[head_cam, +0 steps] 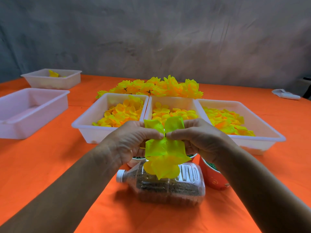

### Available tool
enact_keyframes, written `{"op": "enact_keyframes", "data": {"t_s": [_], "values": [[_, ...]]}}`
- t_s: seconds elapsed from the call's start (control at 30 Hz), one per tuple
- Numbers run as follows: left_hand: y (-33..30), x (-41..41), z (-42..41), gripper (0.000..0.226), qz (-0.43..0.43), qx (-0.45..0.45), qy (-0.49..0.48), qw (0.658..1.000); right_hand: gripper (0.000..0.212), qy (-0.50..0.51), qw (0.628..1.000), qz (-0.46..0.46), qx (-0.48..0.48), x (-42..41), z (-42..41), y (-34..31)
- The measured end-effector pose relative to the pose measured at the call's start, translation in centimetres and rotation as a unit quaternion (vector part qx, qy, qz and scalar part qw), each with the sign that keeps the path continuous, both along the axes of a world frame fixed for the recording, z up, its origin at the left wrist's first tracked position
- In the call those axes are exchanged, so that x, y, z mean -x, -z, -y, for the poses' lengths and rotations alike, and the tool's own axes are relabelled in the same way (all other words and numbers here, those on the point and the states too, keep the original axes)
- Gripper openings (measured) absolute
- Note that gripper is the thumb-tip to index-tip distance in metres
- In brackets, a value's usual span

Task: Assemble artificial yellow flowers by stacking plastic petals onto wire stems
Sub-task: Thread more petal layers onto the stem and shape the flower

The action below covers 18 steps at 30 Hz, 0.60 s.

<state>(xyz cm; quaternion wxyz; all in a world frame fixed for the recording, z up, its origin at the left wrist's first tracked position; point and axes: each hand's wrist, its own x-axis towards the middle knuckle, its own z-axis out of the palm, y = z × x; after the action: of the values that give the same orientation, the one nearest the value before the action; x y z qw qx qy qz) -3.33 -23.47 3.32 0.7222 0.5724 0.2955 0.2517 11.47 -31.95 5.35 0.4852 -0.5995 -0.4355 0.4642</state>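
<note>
Because it lies on its side nearest the person, the bottle [165, 184] w/ grainy brown fill is prob. a weight or stem stand (a guess); just past it, red cups [212, 177] sit in easy reach; above these, left hand [134, 142] & right hand [200, 138] pinch the yellow petal stack [164, 153] from both sides, fingertips meeting at the dark wire stem tip [165, 135], likely to push petals down it; beyond, three white trays [107, 132] hold sorted loose petals; farthest, finished flowers [156, 87] are piled out of the way.
</note>
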Motion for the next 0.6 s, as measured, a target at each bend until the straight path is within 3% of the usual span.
{"op": "enact_keyframes", "data": {"t_s": [0.3,0.47,0.6], "values": [[-0.33,-0.2,-0.44,0.021,-0.014,-0.052,-0.027,0.998,0.017,0.017,0.999,0.019,-0.028,0.22,0.3,-0.19],[-0.71,-0.1,-0.19,0.062,-0.039,-0.069,-0.04,0.996,0.02,0.02,0.999,0.025,-0.026,0.05,0.3,0.02],[-0.97,-0.03,-0.2,0.08,-0.06,-0.075,-0.041,0.995,0.022,0.034,0.999,0.036,-0.017,0.23,0.23,0.34]]}}
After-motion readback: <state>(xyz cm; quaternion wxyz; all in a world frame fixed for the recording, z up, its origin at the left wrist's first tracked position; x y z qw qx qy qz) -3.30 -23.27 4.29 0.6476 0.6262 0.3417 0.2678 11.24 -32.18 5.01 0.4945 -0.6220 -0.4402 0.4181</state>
